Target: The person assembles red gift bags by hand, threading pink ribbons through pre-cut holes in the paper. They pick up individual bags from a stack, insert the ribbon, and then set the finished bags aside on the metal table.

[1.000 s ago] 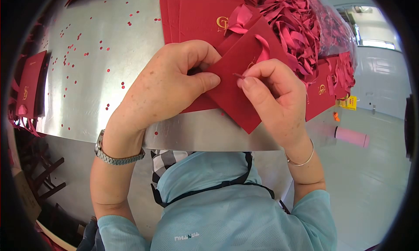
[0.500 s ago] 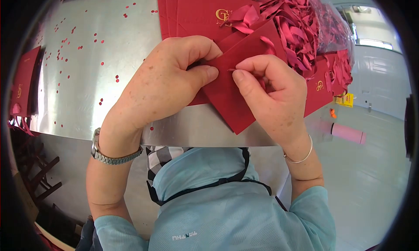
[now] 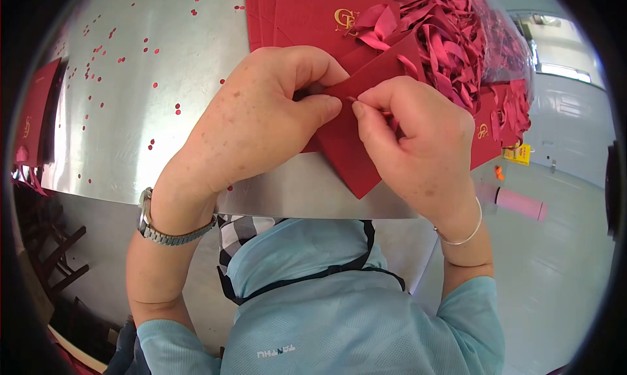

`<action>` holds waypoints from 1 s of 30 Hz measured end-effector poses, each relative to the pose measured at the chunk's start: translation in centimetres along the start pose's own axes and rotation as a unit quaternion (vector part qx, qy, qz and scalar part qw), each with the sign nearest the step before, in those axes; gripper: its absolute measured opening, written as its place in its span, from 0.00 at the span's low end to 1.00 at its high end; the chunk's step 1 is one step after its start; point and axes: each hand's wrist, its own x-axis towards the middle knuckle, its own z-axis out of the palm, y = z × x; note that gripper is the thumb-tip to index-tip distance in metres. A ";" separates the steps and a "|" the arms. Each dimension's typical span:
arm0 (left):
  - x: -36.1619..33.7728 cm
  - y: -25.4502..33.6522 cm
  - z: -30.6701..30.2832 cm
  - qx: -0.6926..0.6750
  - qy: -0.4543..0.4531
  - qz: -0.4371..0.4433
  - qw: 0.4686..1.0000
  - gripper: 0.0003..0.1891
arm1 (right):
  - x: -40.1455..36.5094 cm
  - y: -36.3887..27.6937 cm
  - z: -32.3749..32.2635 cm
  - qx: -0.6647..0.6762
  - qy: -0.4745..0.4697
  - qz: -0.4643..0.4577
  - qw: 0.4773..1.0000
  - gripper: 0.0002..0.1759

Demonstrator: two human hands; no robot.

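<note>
A flat red paper bag [image 3: 349, 156] lies tilted between my hands over the table's front edge. My left hand [image 3: 261, 107] is closed on the bag's left edge, its thumb on top and its fingers curled behind. Thumb and index finger of my right hand [image 3: 421, 140] pinch a thin pinkish-red ribbon [image 3: 353, 99], whose tip pokes out on the bag's face. More ribbon [image 3: 409, 64] shows near the bag's upper edge. The bag's underside and my left fingertips are hidden.
Beyond my hands lie stacked red bags [image 3: 304, 22] with gold lettering. A heap of ribbons [image 3: 450, 48] spills from clear plastic [image 3: 506, 42]. Another red bag [image 3: 36, 114] sits at the far left. Small red paper dots [image 3: 155, 85] are scattered over the metal table [image 3: 163, 172].
Both hands and the bag have shifted slightly to the right in view. My right fingers still pinch the ribbon, and less of its tip shows.
</note>
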 end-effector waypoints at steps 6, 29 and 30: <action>0.0 -0.5 0.4 0.040 0.020 0.059 0.997 0.07 | 0.4 -0.9 -0.5 -0.147 -0.059 -0.099 0.982 0.05; -0.1 -0.7 -0.5 -0.041 -0.008 -0.019 0.999 0.07 | -1.3 2.1 0.7 0.135 0.000 0.070 0.988 0.05; 0.0 -0.7 -0.6 -0.040 -0.007 -0.019 0.999 0.07 | -1.4 2.2 1.0 0.139 0.000 0.078 0.987 0.05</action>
